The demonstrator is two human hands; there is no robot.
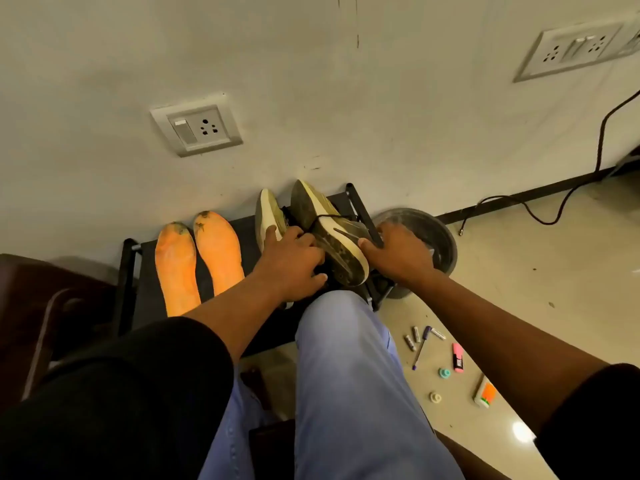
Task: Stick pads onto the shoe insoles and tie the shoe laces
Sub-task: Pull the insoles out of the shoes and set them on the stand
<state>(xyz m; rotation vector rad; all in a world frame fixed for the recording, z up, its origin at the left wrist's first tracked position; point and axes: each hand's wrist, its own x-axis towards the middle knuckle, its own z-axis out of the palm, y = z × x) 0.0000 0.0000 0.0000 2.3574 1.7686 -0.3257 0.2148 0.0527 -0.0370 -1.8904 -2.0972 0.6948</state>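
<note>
Two orange insoles [197, 263] lie side by side on a low black rack [129, 271] against the wall. To their right are two worn shoes, both tipped on their sides. My left hand [294, 258] grips the left shoe [268, 216] with fingers curled over its opening. My right hand [398, 251] holds the right shoe [332, 230] at its upper side, thumb against the dirty sole. A black lace loops over that sole. No pads can be made out.
A dark round bin [440, 237] stands just right of the rack. On the floor to the right lie small batteries, a purple pen [420, 348], a pink highlighter [458, 356], sticky notes [485, 393] and small caps. A black cable [554, 202] trails along the floor. My knee [346, 341] is below the shoes.
</note>
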